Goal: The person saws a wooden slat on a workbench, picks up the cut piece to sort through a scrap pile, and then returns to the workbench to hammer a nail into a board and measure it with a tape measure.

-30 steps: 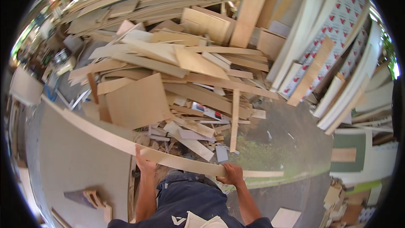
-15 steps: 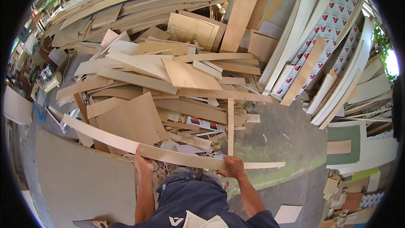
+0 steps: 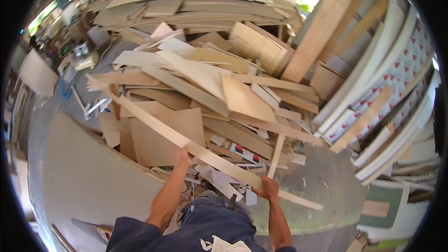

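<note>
A long, narrow strip of pale wood runs slantwise across the view in front of me, from the heap at the upper left down to the lower right. My left hand is closed on its near edge around the middle. Farther right, my right hand wraps round the same strip, whose end sticks out beyond that hand. Just past the strip, a large tan board leans on a heap of offcuts. Another thin strip slants out of the heap near my right hand.
A big flat board lies at left. Stacked long boards stand behind the heap. Tall panels lean at right, near a green and white sheet. Concrete floor shows right of the heap.
The strip has tilted more steeply, its left end farther from me. Both hands keep hold of it; my left has reached farther forward. The whole view has shifted and turned.
</note>
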The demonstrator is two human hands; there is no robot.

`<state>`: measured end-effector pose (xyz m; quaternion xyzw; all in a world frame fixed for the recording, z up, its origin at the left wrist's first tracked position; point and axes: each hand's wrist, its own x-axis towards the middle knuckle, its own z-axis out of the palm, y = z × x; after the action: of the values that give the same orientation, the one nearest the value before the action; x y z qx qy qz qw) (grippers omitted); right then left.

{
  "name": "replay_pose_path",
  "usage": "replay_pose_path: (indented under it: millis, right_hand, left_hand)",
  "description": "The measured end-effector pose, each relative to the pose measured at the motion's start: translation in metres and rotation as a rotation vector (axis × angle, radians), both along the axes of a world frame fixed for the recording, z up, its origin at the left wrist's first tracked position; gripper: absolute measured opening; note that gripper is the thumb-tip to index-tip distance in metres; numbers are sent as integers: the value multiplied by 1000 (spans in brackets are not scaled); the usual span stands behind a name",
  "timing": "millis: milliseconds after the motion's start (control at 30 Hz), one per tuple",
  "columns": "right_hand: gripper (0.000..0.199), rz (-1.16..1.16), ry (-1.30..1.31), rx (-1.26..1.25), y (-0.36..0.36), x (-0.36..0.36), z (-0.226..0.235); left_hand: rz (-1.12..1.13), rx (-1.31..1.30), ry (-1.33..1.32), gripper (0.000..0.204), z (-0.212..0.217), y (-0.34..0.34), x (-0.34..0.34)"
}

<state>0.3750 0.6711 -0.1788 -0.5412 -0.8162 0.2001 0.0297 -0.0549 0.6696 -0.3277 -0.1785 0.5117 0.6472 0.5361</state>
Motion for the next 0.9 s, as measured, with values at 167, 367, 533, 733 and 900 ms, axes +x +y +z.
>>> replay_pose_path:
  millis: [167,367,533,733,900]
  right_hand:
    - [51,-27,-63,-88,4,4,-6]
    - [52,-80,-126,-171,14,1,-5]
    - [52,-93,-103,-171,41,-4,-14]
    - [57,-22,-114,-144,100,-35,-32]
    - [69,13,-224,-102,166,-53,-52]
  left_hand:
    - [-99,-181,21,31,19,7,31]
    - [-308,-317,385,20,79,-8,33]
    - [-231,-322,895,26,164,-47,9]
    - [75,-420,1221,21,196,-128,-29]
    - [420,-653,1344,21,218,-213,-5]
